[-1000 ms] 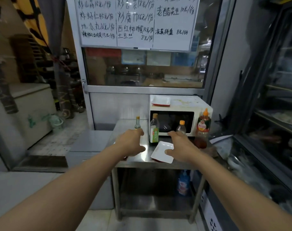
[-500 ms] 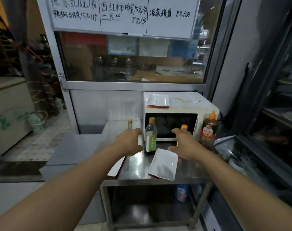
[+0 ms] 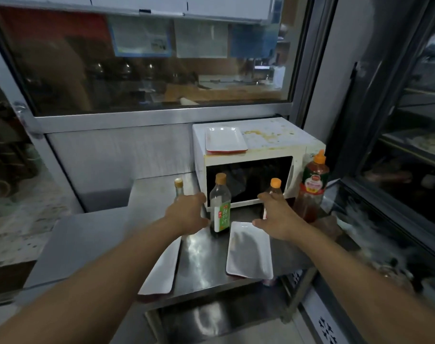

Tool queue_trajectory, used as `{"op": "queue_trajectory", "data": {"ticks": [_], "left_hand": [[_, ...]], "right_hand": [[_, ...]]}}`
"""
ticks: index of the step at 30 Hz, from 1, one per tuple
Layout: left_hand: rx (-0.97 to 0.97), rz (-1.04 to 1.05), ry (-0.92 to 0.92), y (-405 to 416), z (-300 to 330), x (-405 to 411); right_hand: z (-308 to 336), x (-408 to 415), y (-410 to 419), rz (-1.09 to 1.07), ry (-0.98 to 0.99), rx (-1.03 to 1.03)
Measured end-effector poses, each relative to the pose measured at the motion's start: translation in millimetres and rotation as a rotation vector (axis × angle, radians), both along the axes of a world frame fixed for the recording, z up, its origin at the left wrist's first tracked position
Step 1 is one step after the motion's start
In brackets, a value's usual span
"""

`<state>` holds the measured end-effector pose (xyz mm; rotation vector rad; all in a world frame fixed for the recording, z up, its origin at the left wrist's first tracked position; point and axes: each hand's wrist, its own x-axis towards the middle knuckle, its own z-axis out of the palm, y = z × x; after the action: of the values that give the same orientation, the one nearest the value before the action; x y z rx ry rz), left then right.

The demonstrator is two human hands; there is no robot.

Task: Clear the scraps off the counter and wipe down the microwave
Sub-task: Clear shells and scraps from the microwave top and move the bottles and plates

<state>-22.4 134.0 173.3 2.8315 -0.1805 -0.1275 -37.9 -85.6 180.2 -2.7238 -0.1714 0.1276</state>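
Head view has closed in on the stained white microwave (image 3: 258,155) since before, left hand (image 3: 187,214) now curled around the slim clear bottle (image 3: 179,188), right hand (image 3: 277,218) open, empty, beside the orange-capped bottle (image 3: 275,186).

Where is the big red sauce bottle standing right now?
The red sauce bottle stands on the steel counter, at the microwave's right front corner, beyond the right hand.

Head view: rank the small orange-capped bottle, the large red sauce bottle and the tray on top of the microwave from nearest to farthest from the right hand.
1. Small orange-capped bottle, right at the right hand, just behind it.
2. Large red sauce bottle, to the hand's right.
3. Tray on top of the microwave, up and behind.
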Motion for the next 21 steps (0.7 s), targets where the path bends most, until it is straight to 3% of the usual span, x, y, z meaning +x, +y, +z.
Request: {"op": "queue_trajectory", "data": {"ticks": [14,21], "left_hand": [[-0.18,0.122,-0.041,-29,-57,92],[-0.316,0.166,0.022,-36,-91,131]], "right_hand": [[-48,96,-21,-0.033,0.014,0.065],[-81,124,-24,-0.065,0.034,0.15]]}}
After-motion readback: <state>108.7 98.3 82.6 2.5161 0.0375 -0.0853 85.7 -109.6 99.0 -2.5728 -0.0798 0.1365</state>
